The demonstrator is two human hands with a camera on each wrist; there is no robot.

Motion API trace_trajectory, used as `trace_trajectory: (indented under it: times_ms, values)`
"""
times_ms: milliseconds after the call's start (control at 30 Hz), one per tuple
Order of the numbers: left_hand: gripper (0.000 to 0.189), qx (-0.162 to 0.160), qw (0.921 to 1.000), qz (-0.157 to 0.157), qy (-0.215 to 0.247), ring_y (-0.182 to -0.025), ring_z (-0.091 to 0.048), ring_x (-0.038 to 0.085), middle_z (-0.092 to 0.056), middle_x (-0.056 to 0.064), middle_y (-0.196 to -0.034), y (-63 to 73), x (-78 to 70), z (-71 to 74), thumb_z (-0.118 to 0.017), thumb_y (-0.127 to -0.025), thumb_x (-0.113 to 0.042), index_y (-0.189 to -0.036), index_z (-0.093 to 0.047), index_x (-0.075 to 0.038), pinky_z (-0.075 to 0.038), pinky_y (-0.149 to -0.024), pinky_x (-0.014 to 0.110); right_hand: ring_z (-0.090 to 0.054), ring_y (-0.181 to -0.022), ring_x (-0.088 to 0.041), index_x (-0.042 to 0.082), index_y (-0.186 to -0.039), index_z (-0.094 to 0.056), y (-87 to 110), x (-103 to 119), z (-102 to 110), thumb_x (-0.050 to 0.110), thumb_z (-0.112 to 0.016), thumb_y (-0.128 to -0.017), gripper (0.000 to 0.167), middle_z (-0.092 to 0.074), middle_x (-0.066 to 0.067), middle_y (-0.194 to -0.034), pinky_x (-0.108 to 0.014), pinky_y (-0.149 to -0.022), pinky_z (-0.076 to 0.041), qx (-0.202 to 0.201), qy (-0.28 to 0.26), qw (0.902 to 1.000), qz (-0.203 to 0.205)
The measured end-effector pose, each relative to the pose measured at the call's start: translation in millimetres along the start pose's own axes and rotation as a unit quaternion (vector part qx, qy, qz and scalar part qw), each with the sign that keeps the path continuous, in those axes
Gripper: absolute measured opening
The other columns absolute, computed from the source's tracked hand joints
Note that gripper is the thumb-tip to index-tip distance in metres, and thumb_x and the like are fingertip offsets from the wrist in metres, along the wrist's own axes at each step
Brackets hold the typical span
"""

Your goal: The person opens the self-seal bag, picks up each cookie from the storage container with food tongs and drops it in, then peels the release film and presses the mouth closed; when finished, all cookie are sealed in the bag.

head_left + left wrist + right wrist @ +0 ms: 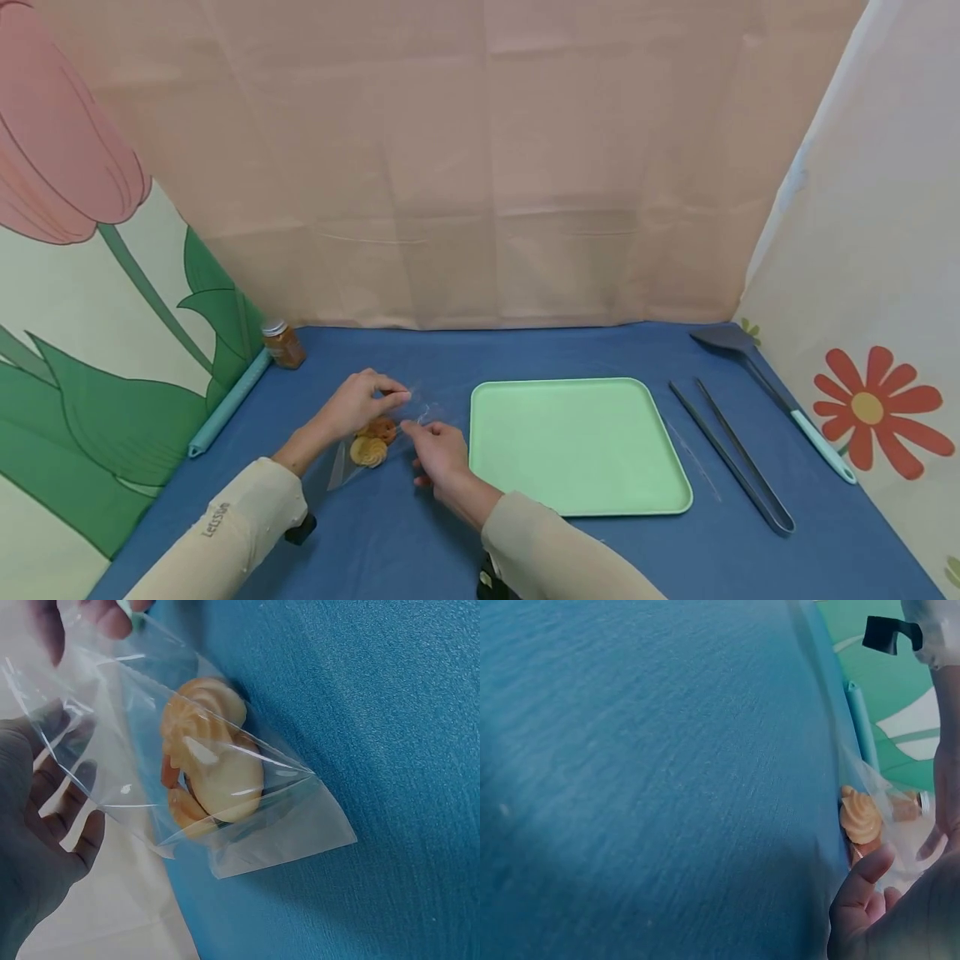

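A clear plastic bag [300, 817] with swirled cookies [369, 451] inside is between my two hands at the left of the tray. In the left wrist view, the cookies [217, 754] lie together in the bag's lower part. My left hand [362, 403] pinches the bag's open end from the far left, its fingers [56, 765] showing through the film. From the right, my right hand [442, 454] pinches the mouth's near side between thumb and forefinger. One cookie [861, 816] shows beyond my right thumb in the right wrist view.
A light green tray [577, 450] lies right of my hands on the blue cloth [397, 550]. Further right are metal tongs [738, 462] and a spatula [772, 387]. A jar with brown contents [285, 346] and a teal roll [228, 407] stand along the left edge.
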State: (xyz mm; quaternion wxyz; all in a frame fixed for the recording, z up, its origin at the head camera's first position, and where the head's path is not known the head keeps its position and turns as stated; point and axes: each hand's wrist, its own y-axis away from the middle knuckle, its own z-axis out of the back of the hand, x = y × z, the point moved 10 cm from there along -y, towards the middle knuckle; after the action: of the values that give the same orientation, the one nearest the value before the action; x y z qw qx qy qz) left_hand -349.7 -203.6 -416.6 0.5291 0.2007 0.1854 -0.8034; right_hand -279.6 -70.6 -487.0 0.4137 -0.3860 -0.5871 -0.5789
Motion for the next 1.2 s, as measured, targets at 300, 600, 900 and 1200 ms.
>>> trace_trajectory:
  times_ms: [300,600,900,1200]
  values:
    - [0.027,-0.006,0.9999,0.007,-0.004,-0.091,-0.056,0.011,-0.074,-0.006,-0.103,-0.6,0.6,4.5,-0.064,-0.099,-0.034,-0.114,-0.078,-0.016,-0.046,-0.074,0.032,-0.053,-0.059,-0.012,0.006,-0.099,-0.073,-0.7,3,-1,0.022,-0.064,-0.096,0.018,-0.063,-0.012,-0.090,-0.022,-0.039,-0.043,0.000,-0.009,1.0000,0.005]
    - [0.031,-0.059,0.9965,0.059,-0.007,-0.094,-0.069,0.022,-0.076,0.006,-0.111,1.1,16.4,27.8,-0.063,-0.100,-0.036,-0.117,-0.077,-0.014,-0.053,-0.073,0.039,-0.053,-0.058,-0.010,0.010,-0.097,-0.074,7.9,10,-1,0.021,-0.066,-0.094,0.013,-0.064,-0.008,-0.083,-0.021,-0.039,-0.043,0.018,-0.022,0.9994,0.021]
    - [0.032,-0.141,0.9876,0.067,0.022,-0.079,-0.065,0.019,-0.076,0.004,-0.098,9.8,24.9,56.1,-0.060,-0.101,-0.041,-0.114,-0.076,-0.017,-0.050,-0.066,0.036,-0.058,-0.067,-0.015,0.015,-0.097,-0.077,10.3,44,14,0.027,-0.066,-0.097,0.016,-0.068,-0.010,-0.096,-0.036,-0.051,-0.055,0.057,0.055,0.9924,0.094]
    - [0.033,-0.235,0.9683,0.053,0.066,-0.050,-0.044,0.011,-0.076,0.007,-0.090,23.4,12.9,100.5,-0.061,-0.100,-0.042,-0.108,-0.077,-0.014,-0.036,-0.046,0.029,-0.056,-0.069,-0.013,0.012,-0.100,-0.079,18.3,122,41,0.021,-0.062,-0.098,0.019,-0.062,-0.003,-0.100,-0.031,-0.060,-0.050,0.069,0.211,0.9250,0.308]
